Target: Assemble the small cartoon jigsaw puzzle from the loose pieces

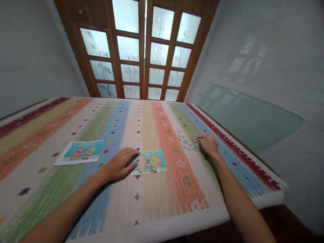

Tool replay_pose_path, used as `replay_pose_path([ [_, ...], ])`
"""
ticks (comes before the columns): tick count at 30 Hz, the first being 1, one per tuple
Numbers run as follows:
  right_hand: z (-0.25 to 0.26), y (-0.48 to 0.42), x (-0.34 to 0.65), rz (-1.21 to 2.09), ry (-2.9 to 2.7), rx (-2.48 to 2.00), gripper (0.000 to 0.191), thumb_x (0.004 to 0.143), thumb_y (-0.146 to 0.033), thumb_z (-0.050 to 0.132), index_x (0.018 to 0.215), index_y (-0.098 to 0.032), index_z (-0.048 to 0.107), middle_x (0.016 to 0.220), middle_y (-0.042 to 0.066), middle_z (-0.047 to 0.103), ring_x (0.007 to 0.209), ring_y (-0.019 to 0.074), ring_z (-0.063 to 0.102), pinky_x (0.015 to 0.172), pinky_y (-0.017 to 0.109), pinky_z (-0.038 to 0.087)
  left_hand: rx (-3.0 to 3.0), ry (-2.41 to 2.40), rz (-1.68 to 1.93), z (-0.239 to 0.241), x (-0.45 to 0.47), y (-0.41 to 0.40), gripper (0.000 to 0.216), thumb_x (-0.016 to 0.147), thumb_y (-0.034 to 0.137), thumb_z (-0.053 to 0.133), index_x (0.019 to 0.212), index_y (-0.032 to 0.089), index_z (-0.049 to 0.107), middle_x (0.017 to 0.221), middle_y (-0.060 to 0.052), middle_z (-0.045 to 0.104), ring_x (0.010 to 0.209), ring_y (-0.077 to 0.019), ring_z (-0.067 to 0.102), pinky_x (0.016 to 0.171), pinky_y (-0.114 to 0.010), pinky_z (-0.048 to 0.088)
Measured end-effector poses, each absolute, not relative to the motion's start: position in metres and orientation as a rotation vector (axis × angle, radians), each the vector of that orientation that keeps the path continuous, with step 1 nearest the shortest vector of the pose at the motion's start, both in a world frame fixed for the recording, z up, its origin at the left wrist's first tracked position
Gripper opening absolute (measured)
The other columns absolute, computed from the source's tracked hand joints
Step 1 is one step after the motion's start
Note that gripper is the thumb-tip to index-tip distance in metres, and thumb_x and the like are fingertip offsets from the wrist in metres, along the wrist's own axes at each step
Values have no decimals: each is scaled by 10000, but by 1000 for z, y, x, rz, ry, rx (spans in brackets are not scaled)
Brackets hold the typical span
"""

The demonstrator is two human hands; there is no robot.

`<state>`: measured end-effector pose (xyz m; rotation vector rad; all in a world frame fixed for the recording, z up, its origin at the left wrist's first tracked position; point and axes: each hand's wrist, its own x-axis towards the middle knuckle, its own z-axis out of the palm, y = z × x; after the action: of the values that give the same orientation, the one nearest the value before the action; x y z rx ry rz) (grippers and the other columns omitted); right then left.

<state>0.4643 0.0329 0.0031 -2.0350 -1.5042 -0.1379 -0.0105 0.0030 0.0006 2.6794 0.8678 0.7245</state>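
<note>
**Partly built jigsaw on a striped cloth**

Broadly, a woven cloth covers the whole tabletop, coarse in texture, with long stripes of red, orange, green, blue and cream and small cross and star motifs scattered over it. Behind it stands a pair of wooden doors, their frames brown and their square panes frosted with a bamboo pattern. A curved-cornered sheet of greenish glass leans against the wall at the right.

On the left part of the cloth lies a flat rectangular printed picture with a white border, showing pink and yellow cartoon figures on turquoise. Near the middle of the tabletop lies the jigsaw puzzle, a small rectangle of turquoise and yellow card, with a few gaps inside where the cloth shows through.

The left hand lies open and flat, palm down, fingertips touching the puzzle's left edge. The right hand rests further right with fingers curled, pointing at a loose scatter of pink and turquoise pieces; I cannot tell whether it grips one.
</note>
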Motion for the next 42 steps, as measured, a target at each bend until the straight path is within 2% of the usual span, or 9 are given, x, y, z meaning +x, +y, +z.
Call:
replay_pose_path([
  [5,1,31,464,-157,-1580,-2076,349,785,-126,494,882,-166,826,955,138,696,916,273,638,912,392,483,2675,865,727,0,-11,4,311,1042,370,490,1313,230,552,1271,-116,664,1188,-291,612,1044,-500,496],
  [15,3,29,462,-182,-1664,-2128,364,820,-130,478,914,-157,829,977,146,716,917,272,656,875,370,473,2659,898,725,-3,-11,5,309,1079,374,435,1324,228,552,1274,-109,668,1197,-277,612,1050,-494,492],
  [23,7,27,458,-160,-1748,-2070,327,836,-147,508,914,-127,825,952,155,733,896,264,656,860,361,473,2690,879,702,-2,-11,5,298,1061,389,489,1298,228,575,1315,-113,647,1239,-287,590,1069,-508,483],
  [30,7,26,437,-122,-1886,-1915,273,889,-212,559,945,-166,823,955,114,729,927,243,645,886,336,472,2711,865,704,-2,-12,5,311,1056,412,515,1294,227,592,1320,-107,649,1238,-280,594,1077,-494,481],
  [33,7,26,436,-140,-1907,-1874,310,862,-125,527,943,-164,823,966,119,723,971,253,635,906,344,466,2724,861,707,-3,-12,5,318,1056,416,518,1296,222,593,1325,-113,647,1244,-282,592,1079,-499,478],
  [37,7,25,448,-185,-1869,-1886,431,754,-5,473,935,-174,826,942,118,714,935,265,625,863,362,466,2736,856,703,-3,-12,5,317,1074,421,481,1292,221,594,1316,-116,652,1238,-278,599,1072,-498,482],
  [42,7,24,460,-179,-1841,-1924,266,815,-139,571,864,-188,828,892,114,704,887,272,622,862,385,470,2740,845,716,-2,-11,6,308,1074,411,481,1269,212,612,1309,-116,658,1231,-275,607,1061,-484,495],
])
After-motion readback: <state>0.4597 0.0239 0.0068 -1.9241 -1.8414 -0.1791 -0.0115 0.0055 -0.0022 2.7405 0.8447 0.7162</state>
